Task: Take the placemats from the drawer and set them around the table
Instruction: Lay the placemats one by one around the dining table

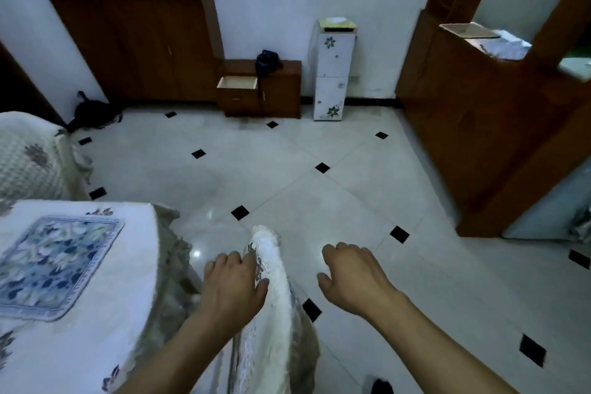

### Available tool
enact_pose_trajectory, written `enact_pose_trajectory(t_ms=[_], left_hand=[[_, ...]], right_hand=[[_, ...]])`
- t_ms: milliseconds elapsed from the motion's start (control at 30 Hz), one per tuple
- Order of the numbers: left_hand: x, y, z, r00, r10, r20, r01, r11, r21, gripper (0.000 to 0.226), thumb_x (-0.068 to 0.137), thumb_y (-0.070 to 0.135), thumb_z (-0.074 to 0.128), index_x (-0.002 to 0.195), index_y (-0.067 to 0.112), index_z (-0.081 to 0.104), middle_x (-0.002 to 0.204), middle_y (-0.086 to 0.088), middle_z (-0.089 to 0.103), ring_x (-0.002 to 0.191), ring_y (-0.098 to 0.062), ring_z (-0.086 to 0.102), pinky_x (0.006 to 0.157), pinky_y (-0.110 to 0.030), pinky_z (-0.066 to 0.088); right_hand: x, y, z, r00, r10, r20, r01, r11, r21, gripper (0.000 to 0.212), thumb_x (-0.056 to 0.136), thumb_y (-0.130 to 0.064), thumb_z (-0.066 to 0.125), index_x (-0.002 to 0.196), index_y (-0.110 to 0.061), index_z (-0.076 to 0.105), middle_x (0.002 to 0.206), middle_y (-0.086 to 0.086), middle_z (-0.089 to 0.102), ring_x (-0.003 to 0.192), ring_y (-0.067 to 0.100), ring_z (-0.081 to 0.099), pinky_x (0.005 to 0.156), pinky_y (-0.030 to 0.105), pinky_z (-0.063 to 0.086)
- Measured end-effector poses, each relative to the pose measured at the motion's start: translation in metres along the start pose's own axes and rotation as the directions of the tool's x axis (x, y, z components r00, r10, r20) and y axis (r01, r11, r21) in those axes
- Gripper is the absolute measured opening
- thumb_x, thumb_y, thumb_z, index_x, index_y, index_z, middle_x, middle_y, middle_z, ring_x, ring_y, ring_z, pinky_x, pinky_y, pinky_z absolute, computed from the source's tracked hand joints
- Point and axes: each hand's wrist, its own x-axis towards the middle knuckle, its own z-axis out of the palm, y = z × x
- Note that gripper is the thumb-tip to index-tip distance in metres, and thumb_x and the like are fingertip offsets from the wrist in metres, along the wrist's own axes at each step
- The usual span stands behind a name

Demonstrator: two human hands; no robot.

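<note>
A blue floral placemat [57, 265] lies flat on the white-clothed table [128, 313] at the lower left. My left hand [232, 285] grips the top edge of a white lace-covered chair back [271, 265] just right of the table. My right hand [351, 275] hovers over the floor to the right of that chair, fingers loosely curled and holding nothing. Far across the room, a small wooden cabinet [281, 89] against the wall has its top drawer [237, 82] pulled open; its inside looks pale and I cannot see any contents.
A second cloth-covered chair [28, 160] stands at the left beyond the table. A tall white floral cabinet [334, 73] stands beside the small cabinet, which has a dark bag [267, 62] on top. A wooden partition [479, 121] juts in from the right. White tiled floor [287, 169] stretches between.
</note>
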Motion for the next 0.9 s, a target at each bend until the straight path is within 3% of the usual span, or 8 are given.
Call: enact_pose_trajectory(t_ms=[200,300,467,733,900], left_hand=[[0.061,0.044,0.016,0.965,-0.259,-0.028,0.258,0.966,-0.019,0.030,0.083,0.048,0.058,0.089,0.019,0.056,0.081,-0.004,0.059,0.081,-0.027,0.056,0.071,-0.038,0.043],[0.078,0.068,0.015,0.928,-0.370,-0.046,0.368,0.928,-0.060,0.027,0.081,0.045,0.062,0.081,0.020,0.051,0.075,-0.002,0.055,0.076,-0.027,0.055,0.063,-0.035,0.041],[0.099,0.082,0.008,0.856,-0.513,-0.062,0.513,0.858,-0.017,0.023,0.082,0.047,0.057,0.082,0.024,0.050,0.079,0.002,0.056,0.080,-0.025,0.053,0.070,-0.036,0.042],[0.176,0.048,0.016,0.761,-0.643,-0.083,0.646,0.763,0.015,0.027,0.080,0.048,0.059,0.088,0.023,0.052,0.086,-0.001,0.060,0.088,-0.028,0.058,0.073,-0.039,0.041],[0.261,0.012,0.032,0.765,-0.643,-0.047,0.644,0.765,0.005,0.030,0.068,0.043,0.075,0.078,0.023,0.054,0.073,0.000,0.058,0.072,-0.027,0.059,0.062,-0.036,0.042]], right_hand=[[0.088,0.092,-0.017,0.969,-0.241,0.051,0.242,0.970,-0.009,0.020,0.091,-0.038,0.048,0.092,-0.018,0.046,0.095,0.005,0.058,0.088,0.025,0.055,0.070,0.034,0.031],[0.123,0.123,-0.031,0.931,-0.356,0.077,0.357,0.934,-0.005,0.018,0.091,-0.037,0.047,0.089,-0.019,0.043,0.094,0.004,0.057,0.079,0.022,0.046,0.071,0.033,0.030],[0.185,0.134,-0.051,0.854,-0.513,0.083,0.515,0.857,0.009,0.019,0.091,-0.036,0.047,0.086,-0.020,0.037,0.083,0.000,0.045,0.076,0.021,0.042,0.071,0.034,0.029],[0.298,0.113,-0.058,0.750,-0.654,0.100,0.657,0.754,0.010,0.020,0.090,-0.036,0.049,0.087,-0.018,0.040,0.092,0.007,0.056,0.086,0.028,0.053,0.073,0.035,0.031],[0.390,0.116,-0.061,0.752,-0.645,0.137,0.654,0.756,-0.027,0.021,0.090,-0.037,0.048,0.095,-0.016,0.048,0.098,0.008,0.058,0.092,0.029,0.055,0.079,0.037,0.038]])
